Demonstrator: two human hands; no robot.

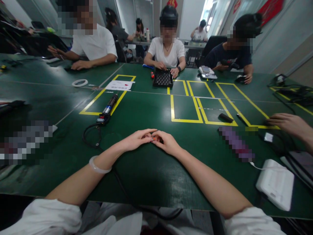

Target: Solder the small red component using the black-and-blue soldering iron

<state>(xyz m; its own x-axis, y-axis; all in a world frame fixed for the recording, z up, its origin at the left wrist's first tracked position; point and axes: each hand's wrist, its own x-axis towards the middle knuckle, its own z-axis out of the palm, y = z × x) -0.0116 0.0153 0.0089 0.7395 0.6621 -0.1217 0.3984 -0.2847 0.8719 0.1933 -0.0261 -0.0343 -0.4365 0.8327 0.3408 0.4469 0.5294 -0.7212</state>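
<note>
The person's left hand point(137, 139) and right hand point(166, 142) meet fingertip to fingertip on the green table point(146, 169), and together they pinch a small orange part point(153, 139) that lies right at the point where the fingers join (too small and too covered to say more about it). The left wrist wears one pale bangle point(99, 166); both forearms lie flat on the table and both sleeves are white. Nothing stands between the hands and the near edge of the table except a black cable point(91, 137), which loops just left of the left forearm and runs up to an electric screwdriver point(107, 110) lying across a yellow tape line. Beyond the hands, yellow tape marks out several rectangles point(187, 109); one short black bar point(225, 117) and one thin black pen-like tool point(242, 119) lie in the boxes to the right. Near the right forearm sits one white flat device point(275, 184) with a thin white lead, and a co-worker's hand point(287, 124) rests on the table at the right edge. Farther off lie one black compartment tray point(162, 78) in front of a seated person, one white sheet of paper point(119, 85), and one white ring of tape point(79, 83). Three people sit along the far side of the table, well apart from the hands, and at least three more are at a table behind them.
</note>
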